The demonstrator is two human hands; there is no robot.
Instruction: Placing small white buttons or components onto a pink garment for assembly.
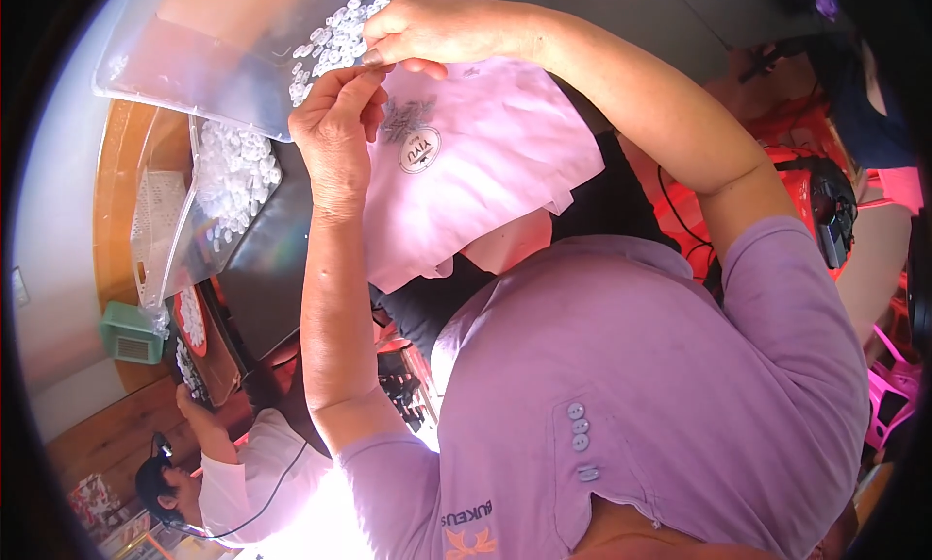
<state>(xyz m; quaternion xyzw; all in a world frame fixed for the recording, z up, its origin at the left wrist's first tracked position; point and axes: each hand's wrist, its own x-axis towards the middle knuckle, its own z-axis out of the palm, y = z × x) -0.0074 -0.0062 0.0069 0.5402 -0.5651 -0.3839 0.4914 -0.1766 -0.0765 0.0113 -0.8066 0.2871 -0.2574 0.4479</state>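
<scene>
My left hand (335,128) and my right hand (442,31) meet fingertip to fingertip above a pink cloth (485,143) spread over my lap. Both are closed in a pinch; whatever sits between the fingers is too small to make out. On the cloth, beside a round printed mark, lies a small heap of thin dark grey pieces (406,120). Just beyond my hands, many small whitish oval pieces (340,38) lie loose in a wide translucent plastic tub (209,50).
Left of my forearm, a transparent bin (180,235) holds a pile of whitish pieces (236,172). A green plastic basket (133,333) stands past it. At lower left another person (257,473) in white reaches toward a tray of small pieces (189,366). A black cable (670,196) hangs at right.
</scene>
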